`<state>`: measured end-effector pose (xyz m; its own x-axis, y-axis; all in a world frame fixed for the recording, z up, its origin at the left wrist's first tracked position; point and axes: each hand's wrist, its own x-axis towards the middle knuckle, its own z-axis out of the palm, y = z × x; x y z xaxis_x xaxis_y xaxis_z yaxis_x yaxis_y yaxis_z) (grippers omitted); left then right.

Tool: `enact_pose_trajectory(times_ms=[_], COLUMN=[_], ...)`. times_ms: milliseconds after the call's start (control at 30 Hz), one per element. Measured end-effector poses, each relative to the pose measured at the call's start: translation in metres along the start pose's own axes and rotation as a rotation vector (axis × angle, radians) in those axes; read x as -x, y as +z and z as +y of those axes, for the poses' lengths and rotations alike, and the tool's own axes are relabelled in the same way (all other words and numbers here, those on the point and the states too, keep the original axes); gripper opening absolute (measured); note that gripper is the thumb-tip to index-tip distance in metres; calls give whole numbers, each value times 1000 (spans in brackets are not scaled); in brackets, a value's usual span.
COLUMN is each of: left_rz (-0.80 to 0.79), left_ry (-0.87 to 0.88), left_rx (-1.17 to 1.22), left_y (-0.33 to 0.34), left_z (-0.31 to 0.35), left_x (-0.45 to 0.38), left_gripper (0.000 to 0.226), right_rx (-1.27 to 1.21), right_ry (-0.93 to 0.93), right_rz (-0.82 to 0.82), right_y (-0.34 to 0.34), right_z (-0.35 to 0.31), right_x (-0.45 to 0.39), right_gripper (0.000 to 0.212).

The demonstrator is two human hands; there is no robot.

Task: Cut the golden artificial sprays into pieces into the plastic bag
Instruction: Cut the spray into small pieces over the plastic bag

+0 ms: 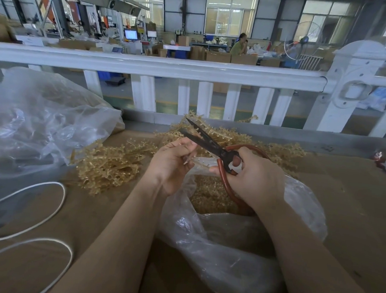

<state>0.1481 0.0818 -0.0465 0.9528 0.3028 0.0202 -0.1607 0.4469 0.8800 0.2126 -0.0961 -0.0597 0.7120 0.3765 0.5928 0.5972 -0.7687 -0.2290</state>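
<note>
The plastic bag [239, 237] lies open-mouthed on the brown table [351, 197] right in front of the person, and everything else is best placed from it. Directly above its mouth the right hand [252, 173] grips the red loop handles of the scissors [212, 145], fingers curled through them, with the two dark blades parted and pointing up and away to the left. Just left of that, also over the bag's mouth, the left hand [173, 161] pinches a thin pale sprig [199, 162] between curled fingertips; the sprig's long axis runs roughly level, from the left fingers toward the right hand, passing below the blades, not between them. So the piece to be cut sits under and slightly nearer than the open blades, and the left hand is the one that would have to lift or feed it in, judging by this layout. Cut bits [210, 193] already lie inside the bag. The uncut golden sprays [111, 165] sit in a loose heap on the table beyond and to the left of the bag, with more behind the scissors.
</note>
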Motion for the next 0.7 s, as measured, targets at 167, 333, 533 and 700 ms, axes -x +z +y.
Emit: enact_pose_trajectory(times_ms=[167, 333, 533, 700], left_rz=[-41, -58, -31, -28], left_ry=[18, 32, 34, 47], left_rx=[27, 47, 5, 0], left_y=[2, 5, 6, 6], left_z=[0, 1, 1, 0], left_x=[2, 3, 3, 3], left_gripper=[8, 6, 10, 6], right_rx=[-2, -16, -22, -34], right_ry=[-8, -41, -5, 4], right_rz=[19, 30, -33, -50], right_y=[-1, -1, 1, 1], right_z=[-1, 1, 4, 3], right_x=[1, 1, 0, 0], right_gripper=[74, 58, 63, 73])
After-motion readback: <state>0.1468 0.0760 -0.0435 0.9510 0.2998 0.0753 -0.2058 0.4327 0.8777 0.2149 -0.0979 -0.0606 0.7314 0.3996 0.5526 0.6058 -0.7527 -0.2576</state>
